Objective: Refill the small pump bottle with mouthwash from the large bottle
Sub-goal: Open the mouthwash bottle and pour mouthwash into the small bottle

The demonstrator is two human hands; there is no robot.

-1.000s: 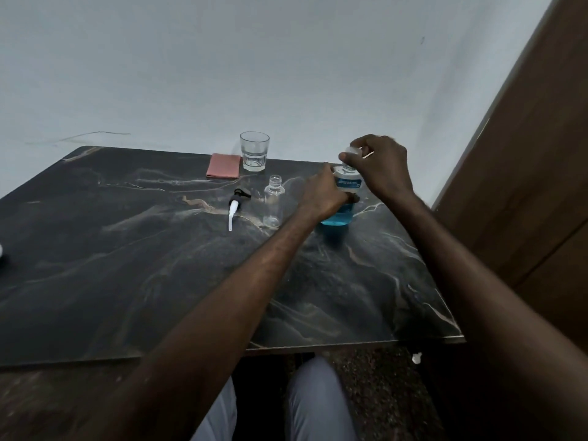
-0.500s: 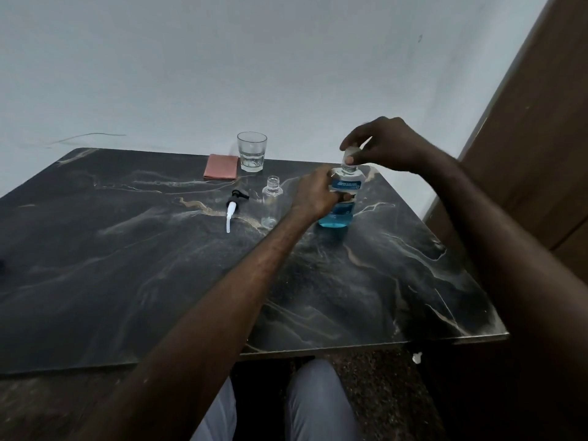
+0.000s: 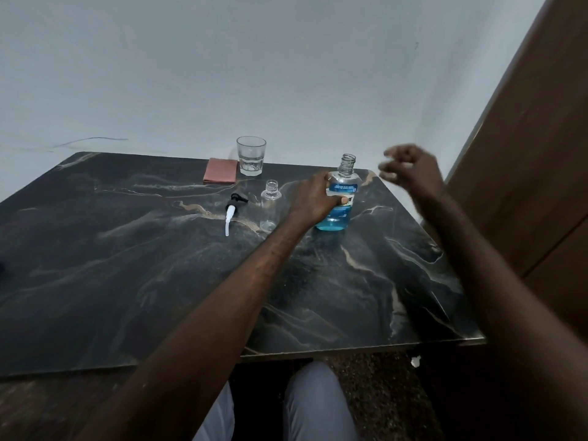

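Note:
The large mouthwash bottle (image 3: 334,219) stands upright at the far right of the table, about a third full of blue liquid, with its threaded neck uncapped. My left hand (image 3: 313,198) grips its body from the left. My right hand (image 3: 410,170) hovers to the right of the neck, blurred, with its fingers curled around a pale cap that barely shows. The small clear pump bottle (image 3: 270,205) stands upright, uncapped and empty, just left of my left hand. Its pump head (image 3: 232,211) lies on the table further left, tube pointing toward me.
A drinking glass (image 3: 251,155) and a folded pink cloth (image 3: 221,170) sit at the far edge of the dark marble table (image 3: 127,265). A wooden panel (image 3: 525,154) rises close on the right. My knees show under the near edge.
My right hand has come off the large bottle's neck and swung right and slightly down, leaving the neck uncapped. My left hand keeps its grip on the bottle.

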